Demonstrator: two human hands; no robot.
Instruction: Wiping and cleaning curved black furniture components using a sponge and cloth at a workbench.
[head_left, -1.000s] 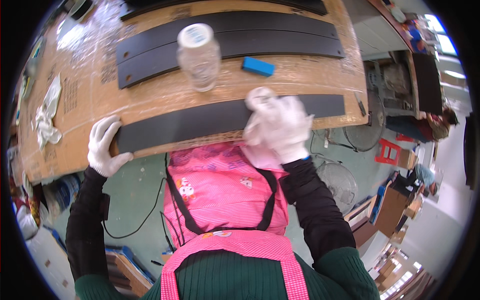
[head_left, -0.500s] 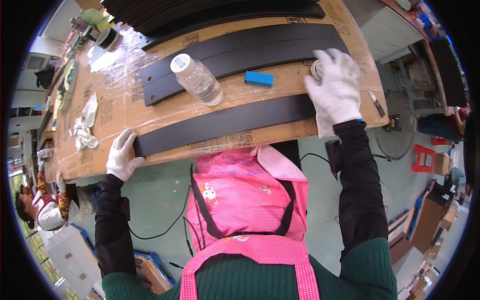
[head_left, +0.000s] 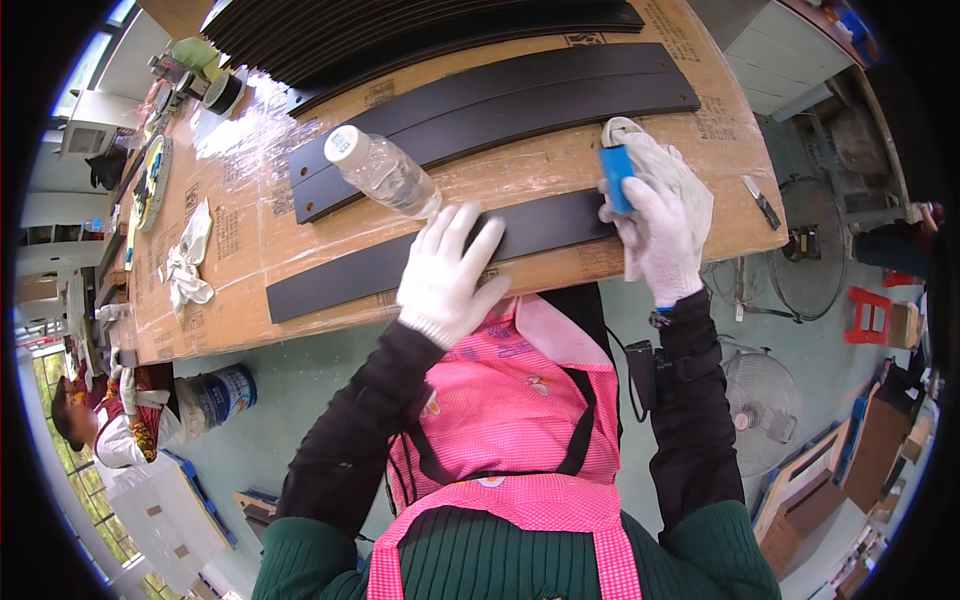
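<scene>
A single dark strip (head_left: pixel 350 276) lies along the near edge of the cardboard-topped table. My left hand (head_left: pixel 448 275), in a white glove, rests over the middle of this strip with its fingers apart. Above the strip's right end, my gloved right hand (head_left: pixel 660 235) grips a small blue block (head_left: pixel 617 178). A crumpled whitish cloth (head_left: pixel 655 150) lies right behind and beside that hand. The clear bottle (head_left: pixel 385 175) with a white cap stands just beyond my left fingertips. Farther off lie wider dark boards (head_left: pixel 500 105) with holes at their ends.
A big stack of dark boards (head_left: pixel 400 40) fills the table's far side. White gloves (head_left: pixel 190 265) lie at the left, a utility knife (head_left: pixel 761 203) at the right edge. A floor fan (head_left: pixel 760 410) stands below on the right. Another person (head_left: pixel 110 420) is at the far left.
My right hand has picked up the blue block from the table and brought it over the strip's right end. My left hand has moved right, from the strip's left end to its middle.
</scene>
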